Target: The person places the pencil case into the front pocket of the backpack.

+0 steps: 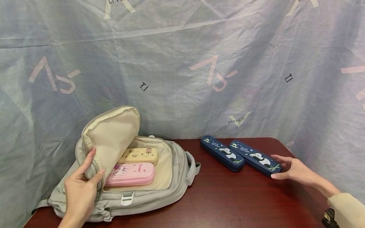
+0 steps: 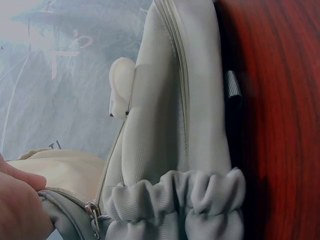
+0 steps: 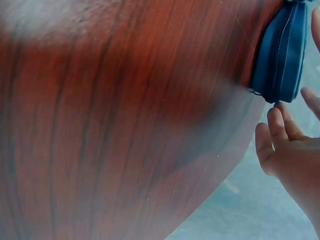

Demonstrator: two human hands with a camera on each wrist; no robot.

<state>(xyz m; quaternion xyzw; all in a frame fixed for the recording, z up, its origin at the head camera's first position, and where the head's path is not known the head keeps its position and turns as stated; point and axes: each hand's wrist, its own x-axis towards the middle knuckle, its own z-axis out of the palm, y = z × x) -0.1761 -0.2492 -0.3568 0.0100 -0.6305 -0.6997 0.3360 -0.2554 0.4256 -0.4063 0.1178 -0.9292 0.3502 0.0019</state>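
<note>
A grey-green backpack lies with its front pocket unzipped. My left hand pinches the edge of the raised cream-lined flap, thumb on the inner side. Inside the pocket are a pink pencil case with a rabbit print and, behind it, a yellow pencil case; the flap hides part of both. Two dark blue panda pencil cases lie on the table, a left one and a right one. At the right one's near end is my right hand, thumb and fingers spread around it.
The dark red wooden table ends close behind the panda cases and at the right. A printed grey cloth hangs behind it. The backpack's top handle points toward the panda cases.
</note>
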